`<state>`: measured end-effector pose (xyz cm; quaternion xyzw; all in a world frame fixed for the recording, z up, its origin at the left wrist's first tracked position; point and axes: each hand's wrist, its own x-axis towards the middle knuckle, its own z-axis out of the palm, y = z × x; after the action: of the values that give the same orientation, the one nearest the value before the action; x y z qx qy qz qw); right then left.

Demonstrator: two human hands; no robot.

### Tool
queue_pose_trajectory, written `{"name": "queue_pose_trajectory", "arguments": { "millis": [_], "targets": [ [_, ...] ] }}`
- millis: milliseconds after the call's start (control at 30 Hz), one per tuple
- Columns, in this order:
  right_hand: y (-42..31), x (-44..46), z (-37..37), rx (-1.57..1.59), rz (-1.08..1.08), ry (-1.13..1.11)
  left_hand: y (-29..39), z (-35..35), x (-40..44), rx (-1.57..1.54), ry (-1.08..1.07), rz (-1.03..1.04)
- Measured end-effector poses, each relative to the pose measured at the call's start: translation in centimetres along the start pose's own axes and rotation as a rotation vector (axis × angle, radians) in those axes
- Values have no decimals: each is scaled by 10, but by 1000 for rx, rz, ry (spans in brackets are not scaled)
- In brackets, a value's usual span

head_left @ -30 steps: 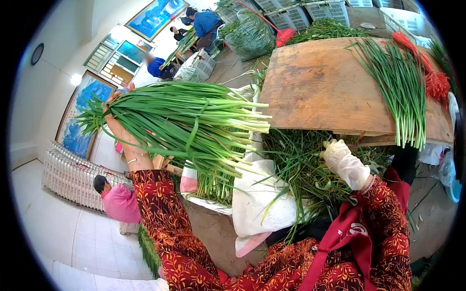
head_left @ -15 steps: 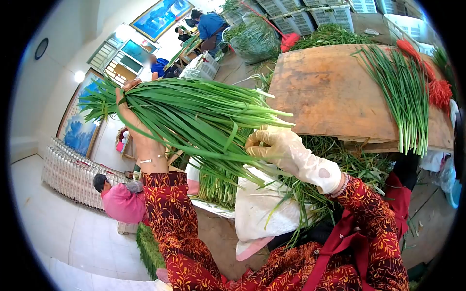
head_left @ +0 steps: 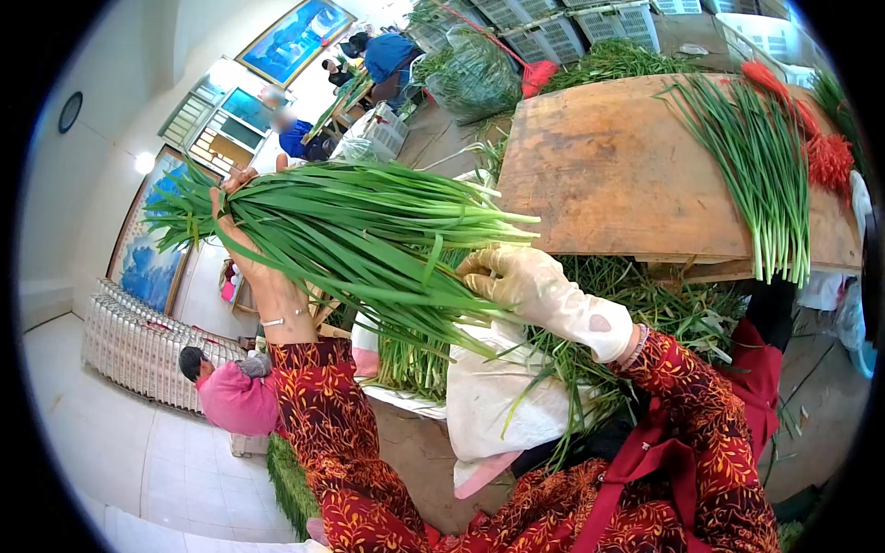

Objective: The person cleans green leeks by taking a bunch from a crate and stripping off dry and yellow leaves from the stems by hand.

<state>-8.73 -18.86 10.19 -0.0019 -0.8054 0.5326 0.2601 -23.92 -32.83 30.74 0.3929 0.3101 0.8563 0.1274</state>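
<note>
A thick bunch of garlic chives is held up in front of me, lying nearly level. Its leafy tips point left and its pale stem ends point right. My left hand, bare, is wrapped round the bunch near the leaf tips. At the lower side of the bunch, my right hand, in a cream glove, has its fingers curled in a pinch at some drooping leaves. Its fingertips are partly hidden by the leaves. A second sheaf of chives lies on the wooden board to the right.
The wooden board has red ties at its right edge. Loose greens and a white sack are below my hands. Farther off are a person in pink, a person in blue and plastic crates.
The view has shifted slightly. Both hands and the bunch sit a little farther left in view, and the bunch's leaves hang a bit differently. Both hands keep their hold.
</note>
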Motion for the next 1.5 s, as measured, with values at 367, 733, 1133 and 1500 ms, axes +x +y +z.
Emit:
{"name": "queue_pose_trajectory", "arguments": {
  "millis": [367, 733, 1133, 1500],
  "targets": [
    [-4, -4, 1, 218, 120, -26, 11, -33, 1, 384, 65, 138],
    [61, -69, -57, 774, 516, -92, 15, -42, -7, 322, 91, 160],
    [4, -33, -18, 591, 314, -145, 2, -24, -10, 87, -69, -57],
    [1, -8, -1, 346, 92, -95, 4, -29, -3, -27, -25, -68]
  ]
}}
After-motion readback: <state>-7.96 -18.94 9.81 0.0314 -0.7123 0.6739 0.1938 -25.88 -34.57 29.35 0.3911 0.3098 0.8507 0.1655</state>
